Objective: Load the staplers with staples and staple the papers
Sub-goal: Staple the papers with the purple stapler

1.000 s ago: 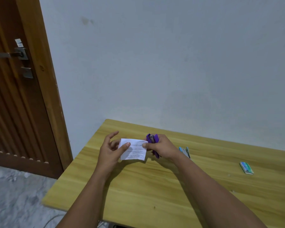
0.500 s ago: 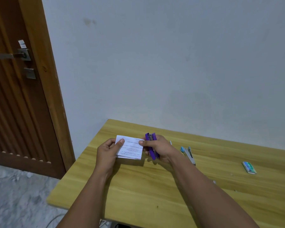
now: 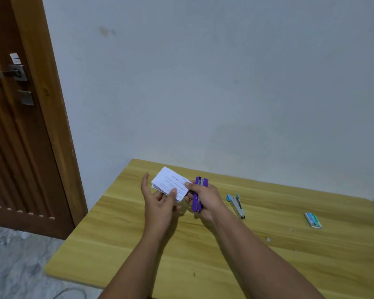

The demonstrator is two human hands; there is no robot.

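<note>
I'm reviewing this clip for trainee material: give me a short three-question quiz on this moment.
1. True or false: the purple stapler lies on the table.
2. Which hand grips the purple stapler?
3. What lies furthest right on the table? A) blue stapler B) staple box C) papers

Key: 1. False, it is held above the table. 2. The right hand; the left hand meets the papers with its fingers. 3. B.

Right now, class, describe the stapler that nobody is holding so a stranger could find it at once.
Start at the wooden table by the wall. Just right of the right hand, lying flat on the tabletop, is a slim silver stapler. Its blue end cap sets it apart from the purple stapler in that hand.
</note>
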